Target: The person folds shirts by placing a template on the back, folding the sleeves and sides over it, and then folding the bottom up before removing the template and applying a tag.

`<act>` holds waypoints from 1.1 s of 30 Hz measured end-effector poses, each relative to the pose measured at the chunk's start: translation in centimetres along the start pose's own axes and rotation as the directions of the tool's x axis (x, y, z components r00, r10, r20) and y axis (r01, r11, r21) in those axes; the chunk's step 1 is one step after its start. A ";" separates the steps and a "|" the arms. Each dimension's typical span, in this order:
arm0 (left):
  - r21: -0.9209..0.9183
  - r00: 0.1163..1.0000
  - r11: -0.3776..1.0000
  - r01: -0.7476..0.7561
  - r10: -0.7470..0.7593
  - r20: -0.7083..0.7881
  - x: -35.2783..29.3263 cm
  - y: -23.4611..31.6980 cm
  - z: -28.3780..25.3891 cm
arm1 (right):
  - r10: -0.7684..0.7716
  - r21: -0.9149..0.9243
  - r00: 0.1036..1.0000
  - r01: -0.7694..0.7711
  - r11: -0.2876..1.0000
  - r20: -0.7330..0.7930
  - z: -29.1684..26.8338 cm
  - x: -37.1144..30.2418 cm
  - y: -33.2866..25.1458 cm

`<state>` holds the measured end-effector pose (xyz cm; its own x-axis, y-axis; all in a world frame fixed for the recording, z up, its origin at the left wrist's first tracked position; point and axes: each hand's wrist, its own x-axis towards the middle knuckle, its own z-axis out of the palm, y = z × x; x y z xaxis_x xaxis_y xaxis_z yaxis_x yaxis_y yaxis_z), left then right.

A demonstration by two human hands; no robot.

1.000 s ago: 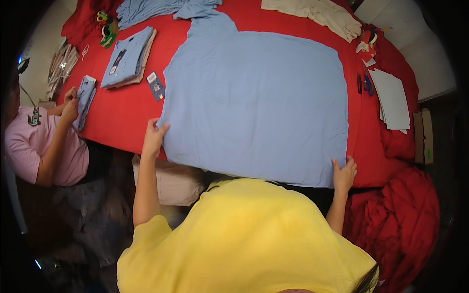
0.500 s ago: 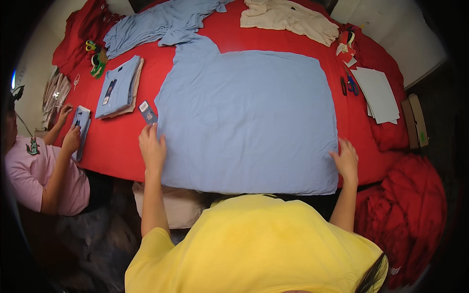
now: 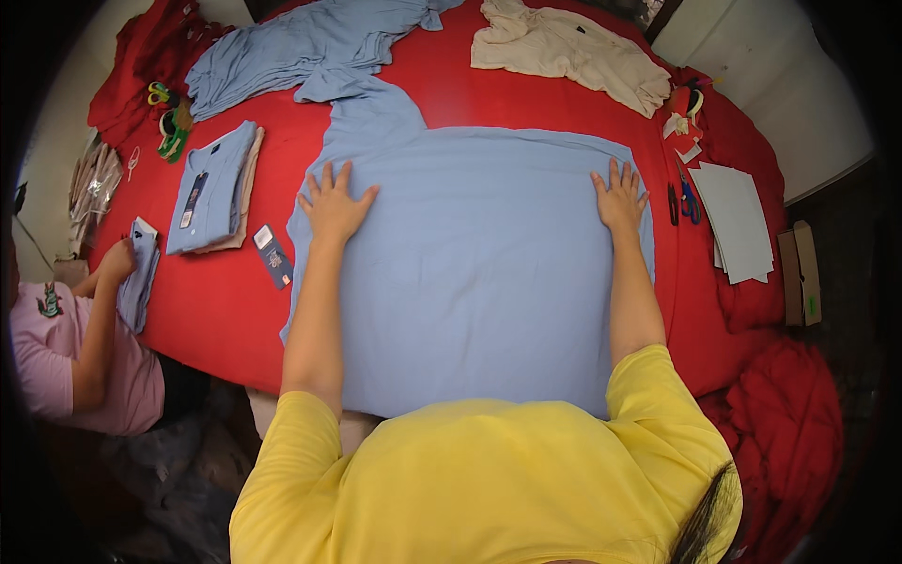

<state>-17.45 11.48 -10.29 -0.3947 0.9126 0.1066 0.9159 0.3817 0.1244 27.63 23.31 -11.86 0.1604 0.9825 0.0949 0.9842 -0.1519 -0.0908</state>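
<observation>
So the light blue garment [image 3: 479, 282] lies spread out mid-frame on a red cloth [image 3: 460, 89]. Left hand [image 3: 336, 211] is flat on its upper left area, right hand [image 3: 620, 202] flat near its upper right corner, fingers [image 3: 328, 177] spread on both, arms [image 3: 318, 320] pretty much straight. Folded shirts [image 3: 218, 195] sit upper left, white sheets [image 3: 738, 226] at right.

Soft, even light covers my bench [image 3: 225, 310]; a plastic bag [image 3: 105, 188] catches small glints, the lower corners sink into darkness, and straight edges bow toward the black rim.
</observation>
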 end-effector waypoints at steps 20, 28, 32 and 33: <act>-0.093 0.919 0.915 -0.394 0.387 -0.081 8.3 7.8 2.5 | 0.472 -0.218 0.874 -0.442 0.870 0.112 -7.8 3.0 26.3; -0.182 0.909 0.909 -0.376 0.324 -0.263 -3.4 -0.8 0.6 | 0.134 -0.483 0.973 -0.211 0.850 -0.190 -7.0 3.3 26.9; -0.260 0.945 0.923 -0.282 0.221 -0.240 -9.3 -5.3 -1.2 | 0.190 -0.432 0.961 -0.260 0.863 -0.199 -7.4 2.2 28.8; -0.283 0.953 0.922 -0.262 0.202 -0.225 -10.4 -6.0 -1.9 | 0.228 -0.347 0.956 -0.280 0.895 -0.183 -8.3 2.0 27.5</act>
<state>-18.98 -0.61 -10.32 -0.2080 0.9137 0.3490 0.9277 0.0713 0.3664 55.66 20.20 -5.92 0.3919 0.8851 0.2511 0.8620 -0.4486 0.2361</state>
